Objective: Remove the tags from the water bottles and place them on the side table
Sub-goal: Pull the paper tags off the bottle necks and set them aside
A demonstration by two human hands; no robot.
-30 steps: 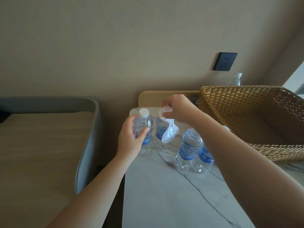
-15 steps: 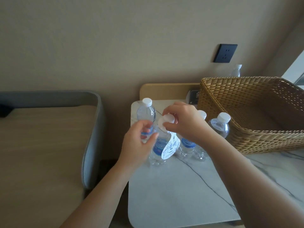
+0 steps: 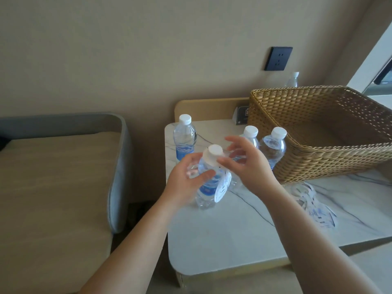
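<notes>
**Grip on the tagged bottle, tag not yet off**

The grip of the left hand is wrapped around the body of a clear plastic water bottle with a white screw cap and blue label, held near the front left of the pale marble-patterned table. The right hand pinches at the neck just under the cap, fingers partly spread, where the white printed paper tag hangs down the bottle's side.

Judging by the layout, the work is partway done: a loose pile of removed white paper tags lies on the table in front of the woven wicker basket. Three more bottles stand behind; the rear left bottle looks bare, the other two I cannot tell. The tags look thin and flexible, the bottles smooth and ribbed.
</notes>
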